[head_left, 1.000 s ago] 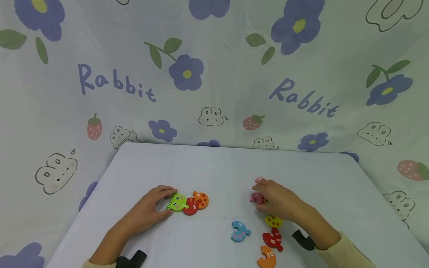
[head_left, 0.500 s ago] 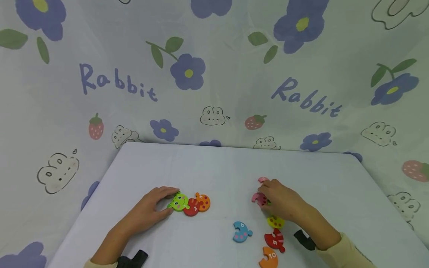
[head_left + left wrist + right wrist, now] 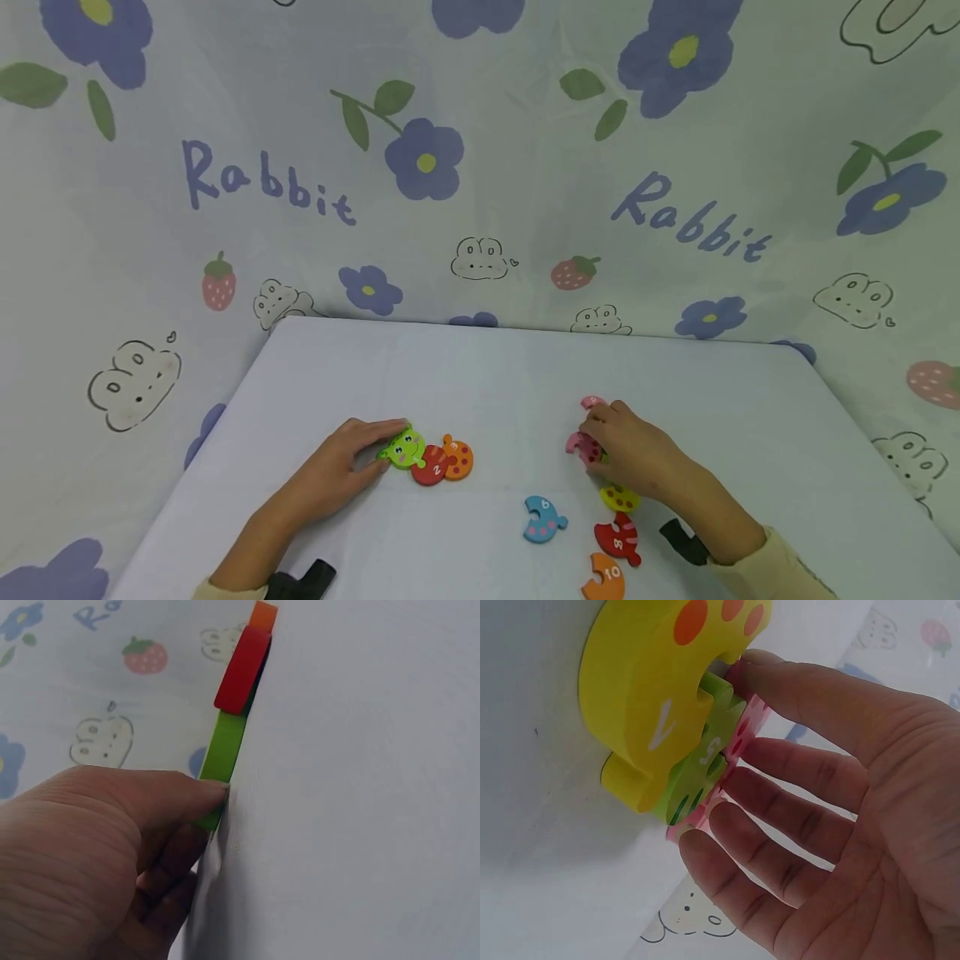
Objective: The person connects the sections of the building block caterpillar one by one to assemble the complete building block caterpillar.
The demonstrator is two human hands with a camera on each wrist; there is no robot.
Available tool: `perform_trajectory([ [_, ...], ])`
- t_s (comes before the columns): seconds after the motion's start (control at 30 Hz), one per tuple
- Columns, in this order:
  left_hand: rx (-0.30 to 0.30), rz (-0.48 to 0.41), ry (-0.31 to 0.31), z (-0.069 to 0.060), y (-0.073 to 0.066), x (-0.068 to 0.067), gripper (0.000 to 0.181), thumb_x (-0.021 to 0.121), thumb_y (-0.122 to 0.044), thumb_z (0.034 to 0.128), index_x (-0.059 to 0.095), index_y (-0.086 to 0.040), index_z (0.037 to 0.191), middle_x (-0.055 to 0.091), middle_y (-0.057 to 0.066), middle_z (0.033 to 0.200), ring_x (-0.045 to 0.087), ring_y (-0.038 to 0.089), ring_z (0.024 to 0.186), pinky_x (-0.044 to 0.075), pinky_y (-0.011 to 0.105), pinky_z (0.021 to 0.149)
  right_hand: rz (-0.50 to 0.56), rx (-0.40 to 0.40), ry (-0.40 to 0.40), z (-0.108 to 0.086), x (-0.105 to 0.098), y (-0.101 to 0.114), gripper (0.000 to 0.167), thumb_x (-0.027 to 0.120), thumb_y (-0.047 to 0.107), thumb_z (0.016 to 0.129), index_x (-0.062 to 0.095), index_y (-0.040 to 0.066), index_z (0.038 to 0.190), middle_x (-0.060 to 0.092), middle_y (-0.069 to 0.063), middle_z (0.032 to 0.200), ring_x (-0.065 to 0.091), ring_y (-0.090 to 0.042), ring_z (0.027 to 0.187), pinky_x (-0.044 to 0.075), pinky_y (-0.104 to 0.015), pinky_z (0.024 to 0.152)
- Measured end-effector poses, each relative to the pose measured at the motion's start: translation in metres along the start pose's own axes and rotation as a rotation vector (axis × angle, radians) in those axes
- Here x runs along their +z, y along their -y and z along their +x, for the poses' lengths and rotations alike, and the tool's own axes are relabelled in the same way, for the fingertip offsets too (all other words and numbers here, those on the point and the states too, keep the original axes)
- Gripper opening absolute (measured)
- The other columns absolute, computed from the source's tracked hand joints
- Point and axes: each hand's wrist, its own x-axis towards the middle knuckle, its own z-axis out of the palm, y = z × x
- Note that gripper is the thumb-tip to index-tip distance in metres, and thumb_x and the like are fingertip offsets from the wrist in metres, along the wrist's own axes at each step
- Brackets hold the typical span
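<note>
At the left, my left hand (image 3: 327, 471) holds the green smiling head piece (image 3: 405, 448) by its edges between thumb and fingers. A red 2 piece (image 3: 430, 467) and an orange spotted piece (image 3: 458, 457) join on to its right. In the left wrist view, the thumb presses the green piece's edge (image 3: 223, 746). My right hand (image 3: 637, 450) has thumb and fingertips around a dark-spotted pink piece (image 3: 582, 447), partly hiding it. Beside that piece lies a green 5 piece (image 3: 705, 756), close to a yellow piece (image 3: 630, 682) in the right wrist view.
Another pink piece (image 3: 592, 402) lies just beyond the right fingers. Nearer the front are a blue 6 piece (image 3: 544, 520), a red 8 piece (image 3: 618, 537) and an orange 10 piece (image 3: 604, 577). A patterned cloth hangs behind the white table (image 3: 420, 375).
The right fingers have drawn in slightly and uncover more of the pink pieces. My left hand has turned the green head piece a little; the view has shifted slightly.
</note>
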Motion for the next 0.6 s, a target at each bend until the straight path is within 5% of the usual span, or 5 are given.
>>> perform_trajectory([
  [0.6, 0.034, 0.041, -0.114, 0.0062, 0.0054, 0.01, 0.042, 0.082, -0.006, 0.0897, 0.072, -0.015, 0.13, 0.065, -0.01, 0.137, 0.058, 0.018, 0.127, 0.049, 0.047, 0.106, 0.007, 0.007, -0.006, 0.001, 0.0014, -0.0017, 0.054, 0.095, 0.035, 0.077, 0.075, 0.011, 0.121, 0.065, -0.008, 0.122, 0.058, -0.028, 0.115, 0.06, -0.044, 0.09],
])
